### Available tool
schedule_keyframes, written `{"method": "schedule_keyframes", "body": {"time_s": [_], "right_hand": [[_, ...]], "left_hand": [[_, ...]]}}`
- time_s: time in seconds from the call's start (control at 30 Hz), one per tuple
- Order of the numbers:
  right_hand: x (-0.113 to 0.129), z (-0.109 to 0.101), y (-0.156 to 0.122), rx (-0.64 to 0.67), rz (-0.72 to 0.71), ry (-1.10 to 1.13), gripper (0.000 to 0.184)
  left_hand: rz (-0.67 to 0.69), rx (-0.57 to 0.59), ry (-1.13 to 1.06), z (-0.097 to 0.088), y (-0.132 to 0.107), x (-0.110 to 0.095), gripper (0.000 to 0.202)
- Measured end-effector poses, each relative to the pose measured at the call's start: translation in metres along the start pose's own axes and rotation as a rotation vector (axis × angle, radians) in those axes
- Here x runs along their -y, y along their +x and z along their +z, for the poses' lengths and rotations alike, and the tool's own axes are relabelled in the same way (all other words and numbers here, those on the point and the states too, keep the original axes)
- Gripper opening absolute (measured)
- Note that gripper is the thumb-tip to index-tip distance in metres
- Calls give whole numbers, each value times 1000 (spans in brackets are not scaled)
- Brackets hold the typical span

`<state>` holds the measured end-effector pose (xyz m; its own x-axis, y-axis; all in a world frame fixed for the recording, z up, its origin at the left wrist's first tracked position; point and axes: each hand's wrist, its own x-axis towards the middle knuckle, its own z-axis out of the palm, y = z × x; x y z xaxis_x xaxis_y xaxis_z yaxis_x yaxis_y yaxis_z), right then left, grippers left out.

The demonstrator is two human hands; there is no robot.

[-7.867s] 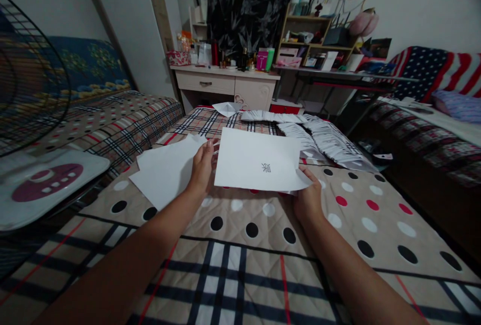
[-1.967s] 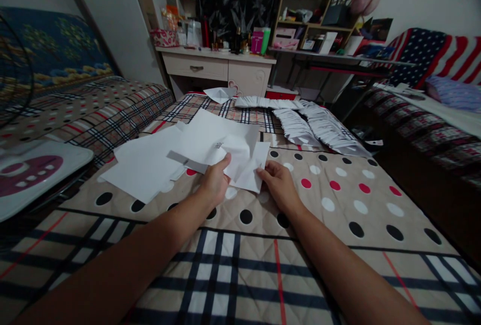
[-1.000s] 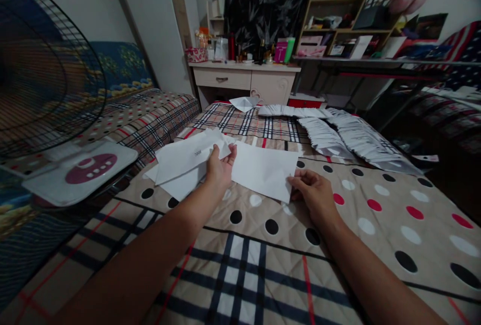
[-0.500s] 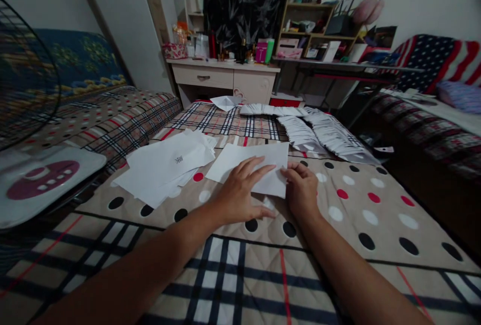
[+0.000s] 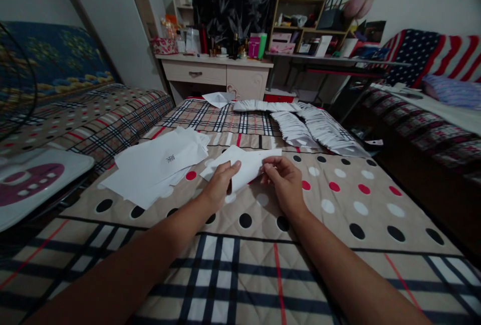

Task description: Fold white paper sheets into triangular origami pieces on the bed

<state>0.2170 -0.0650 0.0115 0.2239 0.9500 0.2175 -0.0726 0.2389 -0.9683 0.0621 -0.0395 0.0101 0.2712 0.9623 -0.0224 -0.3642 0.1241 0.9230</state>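
Both hands hold a white sheet of paper (image 5: pixel 248 164) above the bed's middle, its near side curling over. My left hand (image 5: pixel 220 182) is closed on the left part, thumb on top. At the right edge, my right hand (image 5: pixel 283 177) pinches the paper between thumb and fingers. Beyond my left hand, more white paper lies partly under the held sheet. To the left rests a loose pile of white sheets (image 5: pixel 150 169), the top one bearing a small dark printed mark. Rows of folded white papers (image 5: pixel 326 129) lie overlapped at the far right of the bed.
The bedspread (image 5: pixel 259 245) is quilted with dots and plaid. A single folded white paper (image 5: pixel 218 99) lies at its far edge. At the left stands a white plastic piece with a purple panel (image 5: pixel 33 179). A dresser (image 5: pixel 210 71) with bottles stands behind the bed.
My left hand went from lying spread over the sheet to gripping its left part. The sheet is now lifted and curled. My right hand moved slightly left and up, and the view shifted.
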Motion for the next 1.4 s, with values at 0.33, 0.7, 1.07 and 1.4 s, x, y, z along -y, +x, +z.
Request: {"method": "schedule_keyframes", "body": {"time_s": [0.33, 0.7, 1.07, 1.4], "right_hand": [[-2, 0, 0, -43, -49, -113, 16], [3, -15, 4, -199, -642, -779, 23], [5, -13, -2, 5, -780, -637, 8], [7, -11, -8, 299, -569, -490, 12]], "left_hand": [[-72, 12, 99, -7, 2, 5, 37], [339, 135, 556, -8, -2, 2, 32], [1047, 52, 858, -9, -6, -12, 19], [1102, 69, 818, -13, -6, -20, 13]]}}
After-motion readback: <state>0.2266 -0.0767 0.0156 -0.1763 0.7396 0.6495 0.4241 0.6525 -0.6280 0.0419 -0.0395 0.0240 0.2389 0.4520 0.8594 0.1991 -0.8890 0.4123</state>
